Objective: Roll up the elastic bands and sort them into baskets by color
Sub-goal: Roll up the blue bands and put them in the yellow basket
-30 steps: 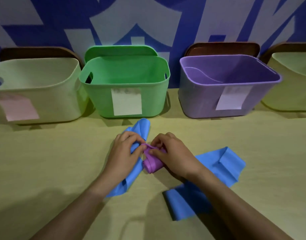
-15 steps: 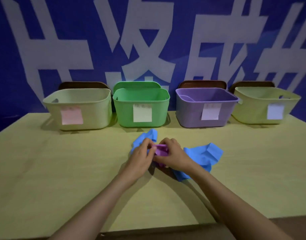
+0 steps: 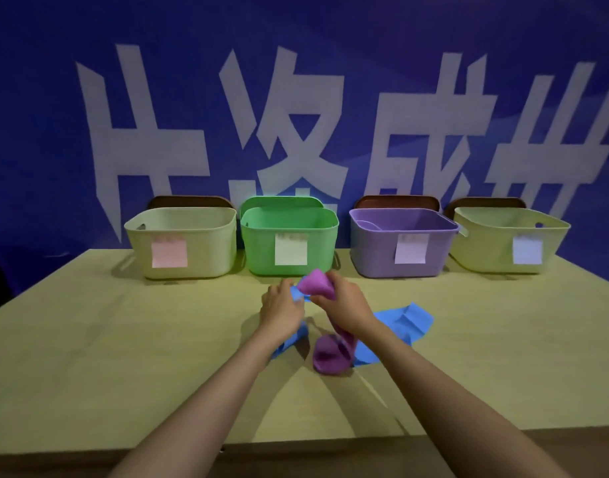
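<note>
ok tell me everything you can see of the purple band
The purple band looks like thin, soft, matte rubber. One end is a bunched wad gripped in the right hand, held above the table. From there a strip drops under the wrist to a loose curl lying on the table, against the blue band. Whether the left hand touches it is unclear.

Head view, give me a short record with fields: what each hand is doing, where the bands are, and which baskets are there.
right hand: grips the purple band, upper end lifted, lower end drooping onto the table
left hand: over the blue band; grip unclear
blue band: loose on the table, not rolled
baskets, left to right: pink-note basket, green basket, purple basket, bluish-note basket
purple band sorted: not yet
</note>
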`<action>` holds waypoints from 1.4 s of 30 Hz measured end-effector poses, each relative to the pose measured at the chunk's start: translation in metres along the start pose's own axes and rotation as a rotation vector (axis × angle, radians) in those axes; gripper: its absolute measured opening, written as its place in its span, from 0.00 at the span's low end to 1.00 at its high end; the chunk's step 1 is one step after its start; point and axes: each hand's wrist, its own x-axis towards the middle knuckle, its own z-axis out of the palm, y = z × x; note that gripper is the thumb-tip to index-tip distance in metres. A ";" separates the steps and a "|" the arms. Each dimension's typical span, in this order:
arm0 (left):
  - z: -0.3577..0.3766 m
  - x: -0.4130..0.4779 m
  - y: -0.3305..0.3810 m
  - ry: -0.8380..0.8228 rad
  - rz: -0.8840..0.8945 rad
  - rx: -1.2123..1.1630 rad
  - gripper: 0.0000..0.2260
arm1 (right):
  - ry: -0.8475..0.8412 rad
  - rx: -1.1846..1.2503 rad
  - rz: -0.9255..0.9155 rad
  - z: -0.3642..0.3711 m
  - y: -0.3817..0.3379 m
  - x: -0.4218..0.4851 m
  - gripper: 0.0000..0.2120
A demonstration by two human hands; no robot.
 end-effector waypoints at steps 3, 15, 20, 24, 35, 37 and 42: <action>0.016 0.001 -0.030 -0.113 -0.089 0.238 0.26 | -0.101 -0.022 0.078 0.026 0.013 0.010 0.19; -0.028 0.045 -0.001 -0.096 -0.104 -1.088 0.10 | -0.066 -0.217 0.150 0.053 0.053 0.065 0.19; -0.050 0.032 0.036 -0.259 0.171 -0.930 0.09 | 0.118 0.409 -0.206 0.009 0.015 0.060 0.27; -0.070 0.021 0.065 -0.151 0.292 -0.773 0.09 | 0.076 0.479 -0.209 -0.043 -0.019 0.049 0.10; -0.105 -0.011 0.049 0.161 0.136 -0.303 0.06 | 0.201 0.612 -0.023 -0.114 -0.042 0.012 0.09; -0.104 -0.016 0.046 0.051 0.074 -0.426 0.08 | 0.182 0.558 0.006 -0.120 -0.045 0.006 0.05; -0.110 -0.032 0.036 -0.307 -0.022 -1.053 0.06 | 0.142 0.540 0.218 -0.133 -0.038 -0.005 0.05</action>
